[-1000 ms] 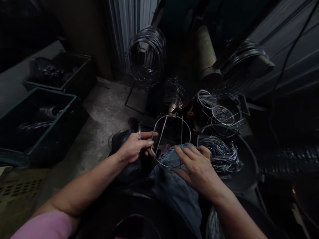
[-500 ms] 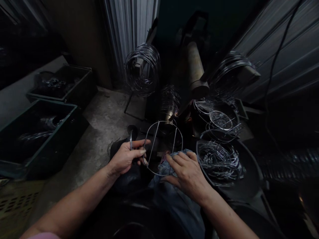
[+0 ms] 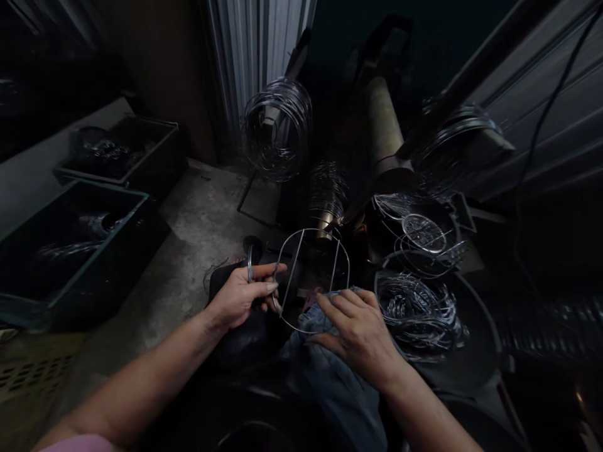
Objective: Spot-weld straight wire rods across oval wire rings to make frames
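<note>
In the head view, my left hand pinches the left edge of a round wire frame with two straight crossbars. Thin shiny metal rings also loop round that hand near the index finger. On the frame's lower right side, my right hand is closed over a bunched blue cloth. Its thumb tucks under the cloth, and whether the fingers touch the wire itself is hidden. Just beyond the frame, many dark wire loops sit on a rod with a brass-coloured end.
Wire coils hang ahead on a bracket and on the right. A dark basin at right holds tangled wire pieces. Green bins and a yellow crate stand left. A thick metal cylinder juts forward.
The view has swung slightly left, so the surroundings appear further right. Both hands keep nearly the same hold on the frame and cloth.
</note>
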A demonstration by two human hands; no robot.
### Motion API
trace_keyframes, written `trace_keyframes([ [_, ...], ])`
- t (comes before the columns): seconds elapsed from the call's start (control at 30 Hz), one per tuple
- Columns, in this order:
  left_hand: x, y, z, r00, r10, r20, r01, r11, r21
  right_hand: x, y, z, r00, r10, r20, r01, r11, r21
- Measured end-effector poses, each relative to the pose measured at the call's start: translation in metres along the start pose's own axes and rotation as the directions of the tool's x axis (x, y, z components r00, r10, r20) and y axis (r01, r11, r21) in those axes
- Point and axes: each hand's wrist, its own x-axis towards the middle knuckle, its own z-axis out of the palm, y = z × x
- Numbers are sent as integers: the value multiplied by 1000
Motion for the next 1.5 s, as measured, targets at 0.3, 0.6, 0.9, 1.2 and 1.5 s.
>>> trace_keyframes([
  [0.3, 9, 4, 0, 999, 32, 29, -31, 999, -8, 10, 8, -10, 999, -11, 30, 11, 1000, 2],
  [0.6, 15, 7, 3, 997, 63, 35, -62, 998, -26, 18, 16, -12, 999, -14, 49, 14, 1000, 1],
  [0.9, 15, 14, 10, 999, 37, 31, -35, 997, -70, 24, 22, -22, 997, -38, 67, 37, 999, 11],
  [1.2, 12, 5, 9, 1000, 19, 20, -15, 982, -189, 17, 6, -46, 984, -37, 175, 47, 997, -54],
  [1.5, 11, -38, -3, 1000, -15, 1, 13, 888, -459, 118, -37, -33, 927, -281, 249, 330, 927, -180],
])
